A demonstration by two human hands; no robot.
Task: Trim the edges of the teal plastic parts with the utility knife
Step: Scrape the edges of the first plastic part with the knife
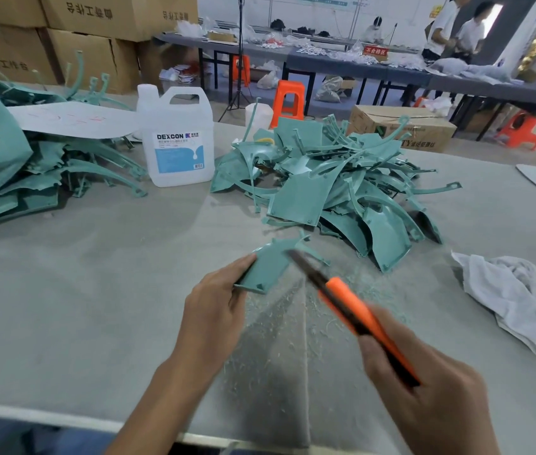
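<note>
Left hand pinches teal part; right hand grips orange utility knife, blurred blade seemingly touching it. Jug apparently near-empty.

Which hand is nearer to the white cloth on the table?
The right hand. It holds the knife to the left of the white cloth; the left hand, holding a teal part, is farther left, beyond the knife.

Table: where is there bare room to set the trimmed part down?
Bare table lies left of the left hand, between the left pile and the near edge. Crowded: the right pile ahead, shavings at centre, rag at right.
</note>
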